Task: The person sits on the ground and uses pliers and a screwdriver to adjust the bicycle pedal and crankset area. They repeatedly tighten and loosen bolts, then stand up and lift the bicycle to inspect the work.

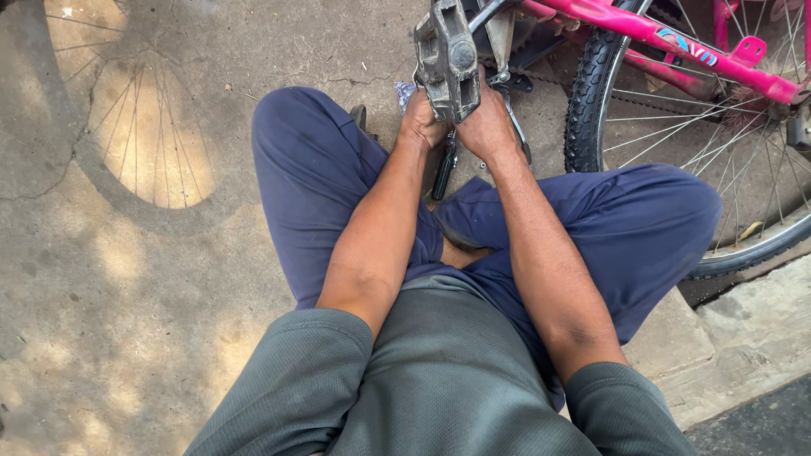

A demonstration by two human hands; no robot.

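Concrete ground (169, 279) carries the shadow of a spoked wheel at upper left. A pink bicycle (667, 38) lies across the upper right, its rear wheel (591, 101) standing edge-on beside the person's right knee. The person sits cross-legged in blue trousers (312, 177), both forearms reaching forward. The grey pedal (448, 59) projects toward the camera directly above both hands, its long axis running roughly up and down the view, its crank arm (500, 38) just behind. The left hand (422, 122) is curled below the pedal's left edge, the right hand (488, 127) curled below its right edge; both are equally near. What either grips cannot be told. A dark-handled tool (443, 173) hangs beneath the hands.
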